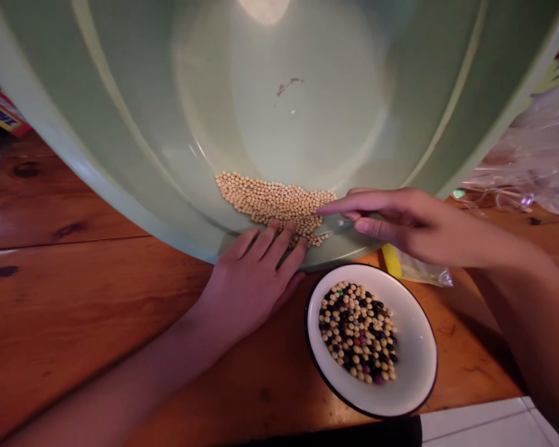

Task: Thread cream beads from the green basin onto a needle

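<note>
A large pale green basin (289,136) is tilted toward me, its near rim low by the table. Many small cream-coloured beads (270,197) lie in a band along its near inner side. My left hand (254,273) reaches over the rim with fingers spread, the fingertips at the beads' lower edge. From the right, my right hand (391,217) points its index finger at the right end of the beads, thumb apart. Just below the rim stands a white bowl (419,360) with a dark edge, holding mixed beads (356,332) in cream, black and a few other colours.
Beneath everything is a wooden table (97,273). A small clear packet with a yellow strip (391,259) lies beside the bowl. At the right are eyeglasses (494,195) and clear plastic bags (545,149); at the left edge, a red and yellow box (2,113).
</note>
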Demonstrator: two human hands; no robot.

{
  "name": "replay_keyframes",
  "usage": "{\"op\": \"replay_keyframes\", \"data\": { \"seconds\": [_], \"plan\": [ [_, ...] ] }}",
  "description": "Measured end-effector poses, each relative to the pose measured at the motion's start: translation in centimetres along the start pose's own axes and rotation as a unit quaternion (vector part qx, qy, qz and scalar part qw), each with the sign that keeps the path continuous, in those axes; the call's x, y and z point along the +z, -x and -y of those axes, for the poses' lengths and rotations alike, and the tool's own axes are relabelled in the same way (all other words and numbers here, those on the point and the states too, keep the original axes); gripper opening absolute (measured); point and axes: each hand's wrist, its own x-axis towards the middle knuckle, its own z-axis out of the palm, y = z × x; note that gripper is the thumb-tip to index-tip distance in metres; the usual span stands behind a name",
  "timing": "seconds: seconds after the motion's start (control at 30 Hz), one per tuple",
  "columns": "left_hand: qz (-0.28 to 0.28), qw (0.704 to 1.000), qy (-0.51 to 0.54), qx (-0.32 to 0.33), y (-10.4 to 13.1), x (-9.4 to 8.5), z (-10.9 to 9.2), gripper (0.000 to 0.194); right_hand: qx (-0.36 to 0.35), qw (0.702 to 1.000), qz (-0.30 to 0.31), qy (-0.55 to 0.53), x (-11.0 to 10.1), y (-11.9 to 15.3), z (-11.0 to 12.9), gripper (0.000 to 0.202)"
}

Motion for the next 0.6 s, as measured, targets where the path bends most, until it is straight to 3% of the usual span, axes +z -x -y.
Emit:
{"op": "replay_keyframes", "data": {
  "seconds": [0.1, 0.23, 0.47, 0.6],
  "plan": [
    [0.002, 1.000, -0.003, -0.001, 0.0, -0.1, 0.0, 0.042, 0.019, 0.997, 0.019, -0.069, -0.9, 0.2, -0.2, 0.028],
    [-0.003, 1.000, -0.008, 0.001, 0.0, -0.1, -0.1, 0.041, 0.044, 0.986, -0.020, -0.159, -1.1, 0.1, -0.7, 0.013],
    [-0.003, 1.000, -0.011, 0.000, 0.1, -0.3, 0.0, 0.039, 0.068, 0.927, -0.054, -0.364, -0.3, -0.7, -0.7, 0.015],
    [0.000, 1.000, -0.007, -0.003, -0.1, 0.0, -0.1, 0.039, 0.083, 0.906, -0.073, -0.408, -0.3, -0.7, -0.6, 0.016]
  ]
}}
